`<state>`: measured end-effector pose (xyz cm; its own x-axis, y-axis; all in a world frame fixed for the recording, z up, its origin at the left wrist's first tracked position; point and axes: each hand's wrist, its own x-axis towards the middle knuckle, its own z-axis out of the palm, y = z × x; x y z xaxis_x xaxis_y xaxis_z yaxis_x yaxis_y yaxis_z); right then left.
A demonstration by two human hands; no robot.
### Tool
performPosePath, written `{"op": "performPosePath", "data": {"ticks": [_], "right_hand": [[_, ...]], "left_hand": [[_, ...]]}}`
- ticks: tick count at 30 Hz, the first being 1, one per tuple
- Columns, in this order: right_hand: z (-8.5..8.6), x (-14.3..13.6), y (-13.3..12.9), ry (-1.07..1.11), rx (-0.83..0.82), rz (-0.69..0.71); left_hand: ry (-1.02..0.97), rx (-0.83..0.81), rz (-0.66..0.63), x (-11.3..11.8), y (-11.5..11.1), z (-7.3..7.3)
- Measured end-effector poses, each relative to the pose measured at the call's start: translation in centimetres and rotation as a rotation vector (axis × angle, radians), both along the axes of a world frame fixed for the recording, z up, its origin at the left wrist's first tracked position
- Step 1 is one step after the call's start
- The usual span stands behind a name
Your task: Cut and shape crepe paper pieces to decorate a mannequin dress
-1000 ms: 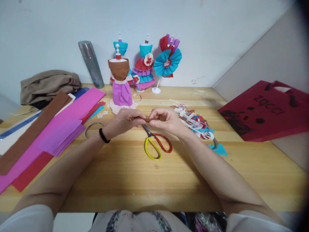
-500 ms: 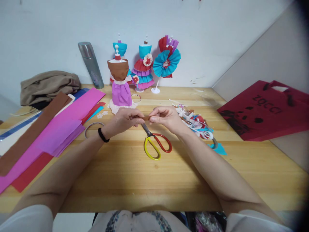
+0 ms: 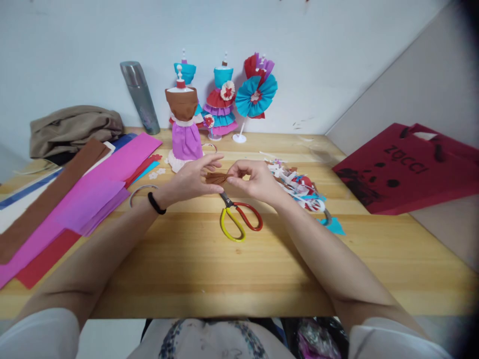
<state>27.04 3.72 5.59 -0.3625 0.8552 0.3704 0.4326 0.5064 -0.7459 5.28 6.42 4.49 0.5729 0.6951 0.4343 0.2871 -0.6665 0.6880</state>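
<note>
Between thumb and fingertips, my right hand [image 3: 254, 180] pinches one end of a small bunch of gathered brown crepe paper [image 3: 217, 178]. The paper fans out toward my left hand [image 3: 196, 177], whose fingers are stretched and parted from the thumb around the loose end; whether they touch it is hard to tell. Below the hands, scissors [image 3: 234, 205] with one yellow and one red handle lie on the table, their tips hidden. Just behind my left hand stands a small dress form [image 3: 183, 119] in a brown top and purple skirt.
More paper-dressed forms [image 3: 223, 99] and a flask [image 3: 140, 97] stand along the wall. Coloured paper strips [image 3: 112, 154] and a folded cloth [image 3: 75, 129] lie at left. Paper scraps [image 3: 299, 184] and a red bag [image 3: 407, 169] are at right. The table [image 3: 209, 279] ends near my body.
My left hand has let go of the brown paper and spread its fingers, so the gathered folds now show. My right hand keeps its pinch. The view has shifted slightly.
</note>
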Motion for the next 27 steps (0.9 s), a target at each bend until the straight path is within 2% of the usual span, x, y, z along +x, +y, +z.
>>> {"op": "performPosePath", "data": {"ticks": [5, 7, 11, 15, 21, 24, 27], "right_hand": [[0.2, 0.0, -0.2, -0.139, 0.082, 0.013], [0.3, 0.0, -0.2, -0.18, 0.113, 0.012], [0.6, -0.1, -0.4, -0.193, 0.144, 0.002], [0.5, -0.3, -0.5, -0.174, 0.132, 0.009], [0.4, -0.6, -0.6, -0.127, 0.098, -0.029], [1.0, 0.0, -0.4, -0.098, 0.018, -0.005], [1.8, 0.8, -0.2, -0.196, -0.093, -0.015]], "left_hand": [[0.083, 0.013, -0.066, 0.8, -1.6, 1.6], [0.078, -0.008, -0.064, 1.1, -2.1, 1.9], [0.029, -0.045, -0.003, 1.5, -1.9, 1.0], [0.069, 0.037, 0.056, 1.4, -1.5, 0.1], [0.083, 0.057, 0.108, 1.6, -2.2, 0.5], [0.021, -0.065, 0.071, 1.8, -2.4, 0.8], [-0.071, -0.303, 0.005, 1.9, -2.4, 0.9]]}}
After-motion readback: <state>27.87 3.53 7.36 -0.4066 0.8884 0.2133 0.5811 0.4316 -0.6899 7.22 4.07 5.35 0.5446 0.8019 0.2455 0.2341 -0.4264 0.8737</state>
